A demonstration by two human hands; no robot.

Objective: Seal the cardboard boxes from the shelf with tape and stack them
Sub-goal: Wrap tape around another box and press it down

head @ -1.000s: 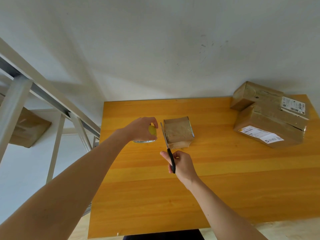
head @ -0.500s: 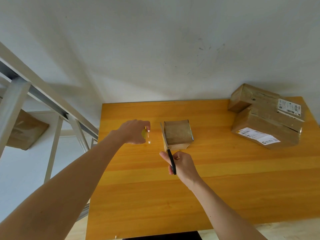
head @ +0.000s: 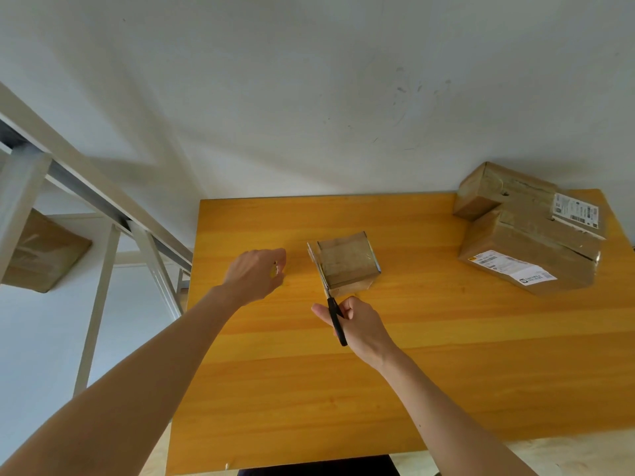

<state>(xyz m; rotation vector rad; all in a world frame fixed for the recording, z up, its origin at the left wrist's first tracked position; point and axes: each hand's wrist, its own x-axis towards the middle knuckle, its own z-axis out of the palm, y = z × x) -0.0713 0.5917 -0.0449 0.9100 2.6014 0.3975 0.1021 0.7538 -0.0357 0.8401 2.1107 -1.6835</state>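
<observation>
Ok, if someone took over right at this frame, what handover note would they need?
Left hand grips the tape roll, mostly hidden, just left of the small box on the table.
Right hand holds the scissors, blades at the box's left edge.
Done: two boxes stacked at the table's far right.
Left: probably cut the tape, stack this box; another box sits on the shelf.

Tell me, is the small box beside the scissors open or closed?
Closed: the small box shows a flat top covered by shiny tape.
</observation>
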